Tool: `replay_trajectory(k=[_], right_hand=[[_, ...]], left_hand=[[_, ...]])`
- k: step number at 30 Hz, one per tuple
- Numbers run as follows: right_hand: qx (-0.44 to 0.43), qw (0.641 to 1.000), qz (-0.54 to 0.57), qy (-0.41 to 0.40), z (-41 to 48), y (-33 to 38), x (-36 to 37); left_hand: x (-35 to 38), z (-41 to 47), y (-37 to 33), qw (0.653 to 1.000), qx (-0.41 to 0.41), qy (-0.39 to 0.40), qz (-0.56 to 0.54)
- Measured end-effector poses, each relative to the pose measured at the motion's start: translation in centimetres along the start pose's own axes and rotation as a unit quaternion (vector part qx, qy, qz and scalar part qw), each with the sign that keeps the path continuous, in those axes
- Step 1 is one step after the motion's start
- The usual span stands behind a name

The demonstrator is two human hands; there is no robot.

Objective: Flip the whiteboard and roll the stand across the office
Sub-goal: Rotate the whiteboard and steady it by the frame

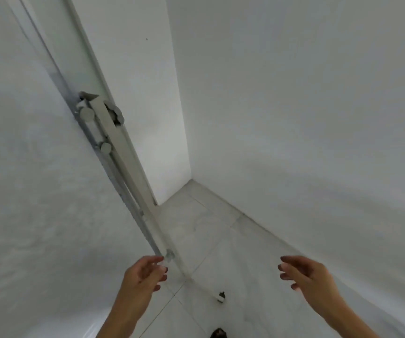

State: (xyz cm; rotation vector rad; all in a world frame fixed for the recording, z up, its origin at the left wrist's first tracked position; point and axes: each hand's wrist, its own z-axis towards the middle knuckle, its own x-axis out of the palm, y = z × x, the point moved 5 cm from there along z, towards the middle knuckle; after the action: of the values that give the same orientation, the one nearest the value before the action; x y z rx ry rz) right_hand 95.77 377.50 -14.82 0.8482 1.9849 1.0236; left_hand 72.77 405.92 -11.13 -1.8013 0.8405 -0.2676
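A plain white painted wall (pixel 306 98) fills the right side of the view and meets a second, narrower white wall panel (pixel 157 118) at a vertical corner. Both run down to a floor of large pale grey marbled tiles (pixel 221 259) with thin grout lines crossing it. At the bottom edge of the frame, on the tiles, the dark tip of a shoe (pixel 218 333) shows, too blurred to tell more.

whiteboard (pixel 21 167) cut off at left edge; dark object (pixel 218 334) cropped at bottom.
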Motion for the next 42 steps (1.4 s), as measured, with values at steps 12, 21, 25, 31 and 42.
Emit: replay_trajectory(k=[12,21,25,31,42], right_hand=[[-0.127,0.930,-0.141,0.315,15.1,15.6,15.9],[-0.341,0.635,-0.312,0.619,14.9,24.3,31.5],[-0.352,0.595,-0.322,0.647,13.0,22.5,34.7],[-0.384,0.628,-0.304,0.605,12.2,21.5,33.9],[-0.396,0.684,-0.292,0.539,10.0,19.4,27.1]], left_hand=[[-5.5,2.8,-11.4,0.947,0.130,-0.292,0.044],[-1.9,1.6,-20.6,0.839,0.169,-0.515,0.051],[-1.3,1.6,-23.1,0.808,0.161,-0.564,0.054],[-0.2,1.1,-24.7,0.804,0.098,-0.579,0.091],[3.4,-2.9,-24.3,0.812,0.145,-0.540,0.166]])
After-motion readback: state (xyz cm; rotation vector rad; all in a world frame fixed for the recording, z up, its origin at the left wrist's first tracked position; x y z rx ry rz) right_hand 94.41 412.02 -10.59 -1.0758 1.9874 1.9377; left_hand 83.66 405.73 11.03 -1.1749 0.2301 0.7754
